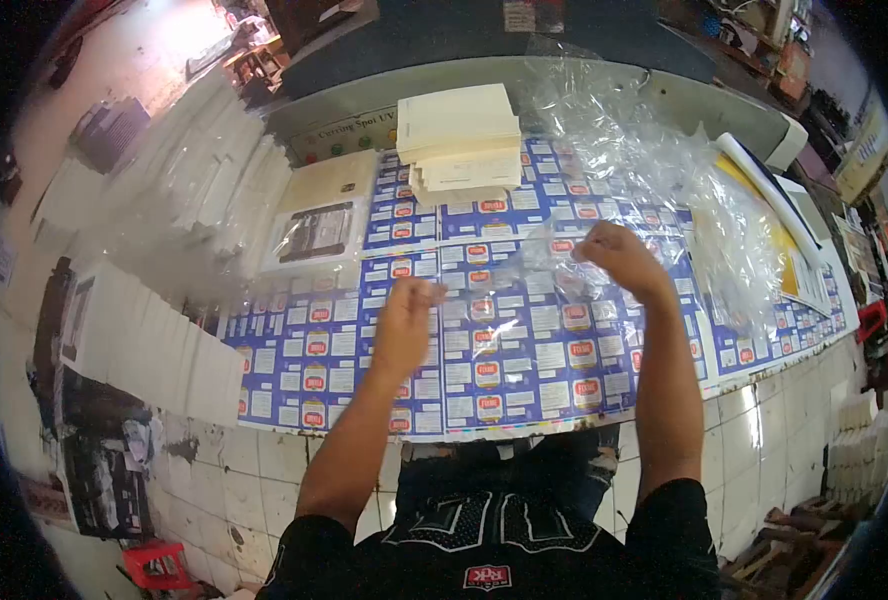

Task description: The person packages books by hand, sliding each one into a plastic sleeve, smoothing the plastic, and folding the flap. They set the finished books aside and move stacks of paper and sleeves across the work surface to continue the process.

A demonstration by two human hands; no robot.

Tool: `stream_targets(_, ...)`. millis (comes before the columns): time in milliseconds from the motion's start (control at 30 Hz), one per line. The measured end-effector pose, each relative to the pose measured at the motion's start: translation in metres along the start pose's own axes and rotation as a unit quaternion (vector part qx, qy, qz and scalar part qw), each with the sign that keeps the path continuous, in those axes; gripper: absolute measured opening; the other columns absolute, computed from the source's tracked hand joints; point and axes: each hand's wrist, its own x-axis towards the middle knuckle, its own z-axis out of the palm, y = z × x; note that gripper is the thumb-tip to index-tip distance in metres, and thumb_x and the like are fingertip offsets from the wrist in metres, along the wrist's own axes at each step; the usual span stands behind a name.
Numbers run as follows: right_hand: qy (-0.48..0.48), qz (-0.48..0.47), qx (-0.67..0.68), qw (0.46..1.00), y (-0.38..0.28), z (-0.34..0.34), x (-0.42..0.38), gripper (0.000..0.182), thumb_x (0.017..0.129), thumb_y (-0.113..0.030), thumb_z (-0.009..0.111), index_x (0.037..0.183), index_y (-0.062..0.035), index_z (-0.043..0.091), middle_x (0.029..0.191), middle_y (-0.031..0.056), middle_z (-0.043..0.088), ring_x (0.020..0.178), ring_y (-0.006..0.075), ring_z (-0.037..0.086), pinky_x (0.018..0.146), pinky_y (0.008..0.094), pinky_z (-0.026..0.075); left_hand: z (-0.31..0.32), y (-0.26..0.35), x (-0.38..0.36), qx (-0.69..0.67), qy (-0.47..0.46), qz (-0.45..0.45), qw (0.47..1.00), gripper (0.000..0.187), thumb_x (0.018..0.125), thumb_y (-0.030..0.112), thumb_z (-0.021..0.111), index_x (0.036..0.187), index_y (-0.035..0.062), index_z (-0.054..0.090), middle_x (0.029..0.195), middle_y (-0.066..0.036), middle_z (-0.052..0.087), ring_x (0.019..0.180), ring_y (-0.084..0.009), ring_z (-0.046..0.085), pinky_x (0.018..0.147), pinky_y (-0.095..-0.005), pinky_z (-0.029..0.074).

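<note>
Between my two hands a clear plastic bag [509, 272] is stretched over the table, its outline faint against the printed sheets. One side of it is pinched in the closed fingers of my left hand [404, 325]. My right hand [624, 262] is closed on the other side, a little higher in view. Beyond the hands stands a stack of cream paper pads or booklets [459, 125], slightly uneven. To the left lies a plastic-wrapped pack with a dark printed panel [309, 235]. A loose heap of clear plastic bags [644, 140] spreads behind and beside my right hand.
Blue printed sheets [489, 375] cover the table. Wrapped stacks [189, 170] and a row of white paper blocks [149, 345] line the left side. A rolled sheet [769, 185] lies at the right. Behind is a grey machine [334, 125]. A red stool [159, 565] stands below left.
</note>
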Motion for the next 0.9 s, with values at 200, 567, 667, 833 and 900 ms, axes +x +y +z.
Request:
stream_targets(200,-0.085,0.101,0.171,0.976,-0.022,-0.026,-0.002,0.018,0.085,-0.018,0.065,0.094,-0.0018,0.064,0.068,0.0024,0.059,0.052,0.0083,0.044,0.049,0.023,0.036,-0.031,-0.03,0.045,-0.332,0.06,-0.233,0.912,0.022,0.101,0.026,0.049,0.102,0.0044,0.053,0.071,-0.001,0.055,0.059,-0.0087,0.05,0.054,-0.0248,0.047)
stream_targets(567,-0.013,0.204,0.193,0.96,0.03,0.009,-0.046,0.027,0.082,-0.029,0.074,0.083,-0.0034,0.065,0.066,0.0014,0.056,0.055,0.0111,0.048,0.051,0.0253,0.036,-0.055,-0.031,0.045,-0.248,-0.101,-0.339,0.902,0.038,0.095,0.033,0.057,0.098,-0.0049,0.063,0.087,-0.012,0.067,0.072,-0.0182,0.063,0.06,-0.0313,0.053)
stream_targets(667,0.066,0.22,0.177,0.957,0.02,0.009,-0.054,0.028,0.083,-0.028,0.074,0.078,-0.0032,0.063,0.062,0.0004,0.054,0.053,0.0102,0.046,0.049,0.0248,0.035,-0.053,-0.049,0.026,-0.143,-0.154,-0.275,0.938,0.03,0.094,0.025,0.061,0.095,-0.0047,0.065,0.086,-0.012,0.067,0.066,-0.0166,0.062,0.064,-0.029,0.054)
stream_targets(833,-0.065,0.174,0.157,0.97,0.024,0.013,-0.06,0.028,0.086,-0.024,0.07,0.099,0.0003,0.066,0.073,0.0019,0.059,0.06,0.0107,0.053,0.054,0.0242,0.042,-0.054,-0.038,0.029,-0.025,-0.063,-0.257,0.964,0.032,0.089,0.024,0.069,0.091,-0.0072,0.065,0.083,-0.013,0.068,0.062,-0.0127,0.061,0.06,-0.0265,0.055)
stream_targets(900,-0.071,0.209,0.105,0.97,0.018,0.017,-0.055,0.027,0.086,-0.022,0.07,0.1,0.0007,0.066,0.074,0.003,0.061,0.061,0.0113,0.055,0.056,0.0243,0.044,-0.055,-0.008,0.026,0.04,-0.034,-0.272,0.961,0.032,0.089,0.027,0.069,0.088,-0.0058,0.066,0.078,-0.011,0.067,0.058,-0.0109,0.058,0.057,-0.0252,0.053)
